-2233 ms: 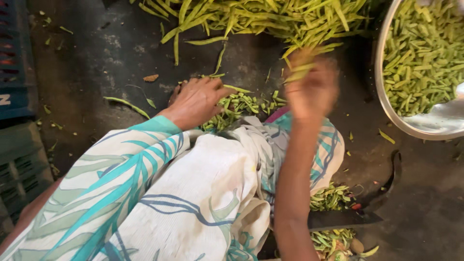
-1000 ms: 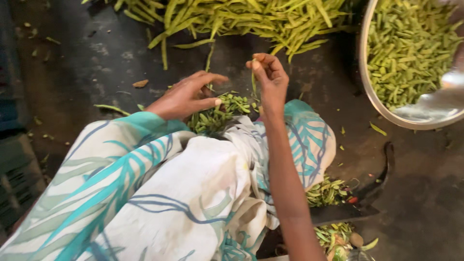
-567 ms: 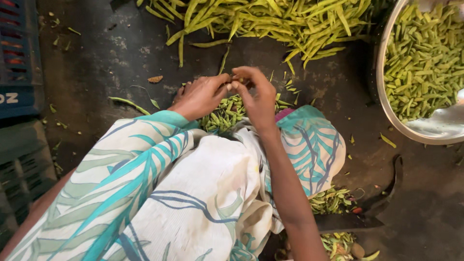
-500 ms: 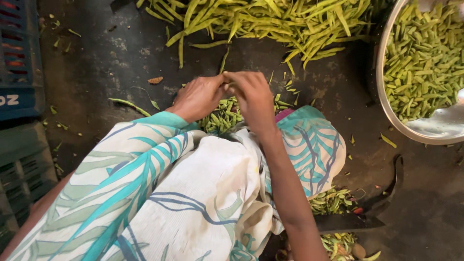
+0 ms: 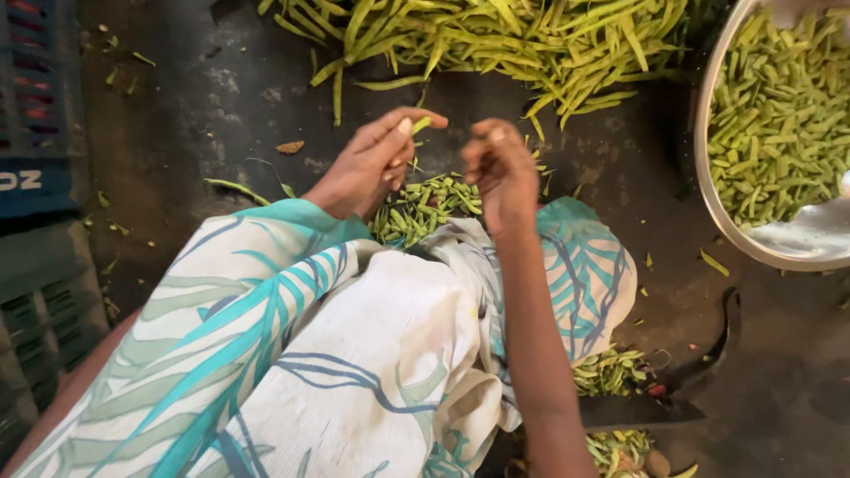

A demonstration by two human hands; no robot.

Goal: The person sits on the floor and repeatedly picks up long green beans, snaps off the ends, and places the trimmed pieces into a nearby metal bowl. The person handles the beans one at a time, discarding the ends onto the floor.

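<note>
Left hand: the left hand (image 5: 367,168) is raised over the lap, thumb and forefinger pinched shut on a short green bean piece (image 5: 421,125) — the tip pokes out just past the fingertips, a grip that suits snapping or stripping a pod.

Right hand: the right hand (image 5: 498,168) hangs just beside the left, fingers curled inward with the back toward the camera; whether anything is gripped inside the curl I cannot tell.

Bean in hand: held above the lap, between the two hands, close enough that either could pull on it.

Lap pile: a small heap of cut bean pieces (image 5: 425,204) lies on the patterned cloth (image 5: 354,354) right under the hands — likely where pieces drop as they come off.

Whole beans: a long pile of uncut green beans (image 5: 496,35) is spread on the dark floor (image 5: 195,115) ahead, within arm's reach.

Bowl: a wide metal bowl (image 5: 722,230) at the right is filled with chopped beans (image 5: 779,115), set to the side of the right arm.

Scraps: trimmings (image 5: 611,372) lie by the right knee, next to a dark curved blade (image 5: 699,389) resting on the floor.

Crate: a blue plastic crate (image 5: 35,115) stands at the left edge, well apart from the hands.
</note>
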